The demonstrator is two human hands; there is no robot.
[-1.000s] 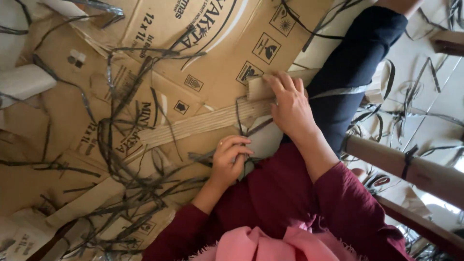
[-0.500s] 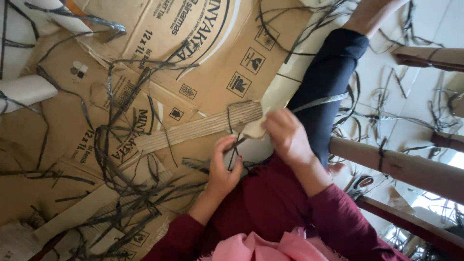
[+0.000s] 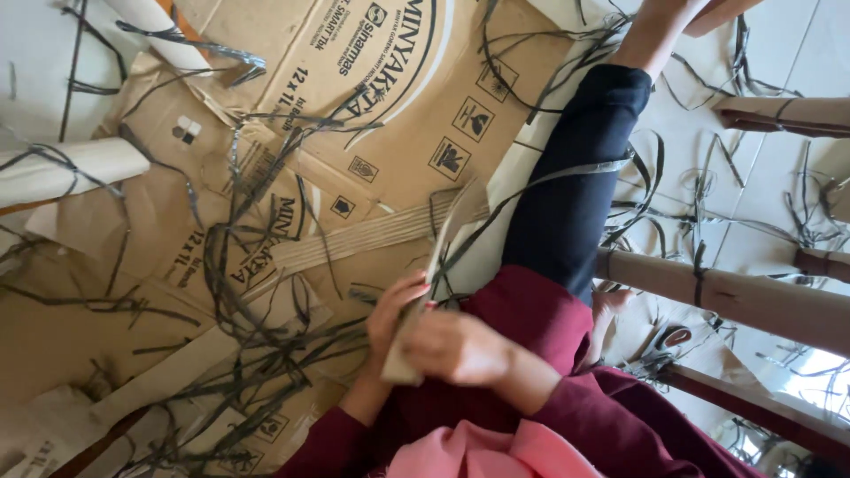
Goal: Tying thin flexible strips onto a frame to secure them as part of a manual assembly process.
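Observation:
A long tan cardboard strip (image 3: pixel 453 232) is held tilted up off the floor, close to my lap. My left hand (image 3: pixel 396 312) grips its left edge with the fingers curled around it. At the strip's lower end, my right hand (image 3: pixel 460 348) is closed over it, just right of the left hand. A dark plastic band (image 3: pixel 540 184) runs from the strip across my outstretched leg in dark trousers (image 3: pixel 575 186). A ribbed cardboard strip (image 3: pixel 354 243) lies flat on the floor beyond my hands.
Flattened printed cardboard boxes (image 3: pixel 390 97) cover the floor, strewn with tangled dark plastic bands (image 3: pixel 257 292). Cardboard rolls lie at the left (image 3: pixel 71 168) and right (image 3: pixel 735 296). White tiled floor (image 3: pixel 761 186) shows on the right.
My right hand has drawn back from the far end of the strip to meet the left hand near my lap. The strip has come up off the floor and tilted.

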